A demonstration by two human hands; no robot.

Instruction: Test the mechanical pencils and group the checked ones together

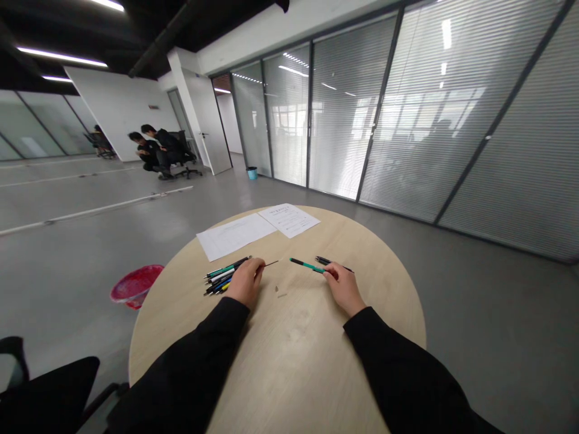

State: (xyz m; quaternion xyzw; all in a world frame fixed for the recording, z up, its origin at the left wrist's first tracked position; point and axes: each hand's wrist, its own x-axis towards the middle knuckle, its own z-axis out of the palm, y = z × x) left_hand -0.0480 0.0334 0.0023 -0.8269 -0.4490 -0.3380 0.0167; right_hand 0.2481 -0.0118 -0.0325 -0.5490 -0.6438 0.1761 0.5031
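Note:
My left hand [248, 281] is closed, pinching a thin dark pen refill [271, 263] that points to the right. Beside and partly behind it lies a bunch of pens [220, 275] with black, green, white, blue and yellow parts. In the fingers of my right hand [342, 288] is a green and black pen barrel [306, 265], its black end turned toward the refill but apart from it. A dark pen [322, 260] rests just behind my right hand, partly hidden. Between the hands lie a small dark cone-shaped piece [277, 289] and a small spring-like piece [283, 295].
Two white paper sheets [239, 234] lie at the round table's [298, 374] far edge. A red basin [136, 283] stands on the floor to the left, near a black chair [54, 386]. Farther back are two people [158, 150], a blue bin [252, 173] and a glass partition.

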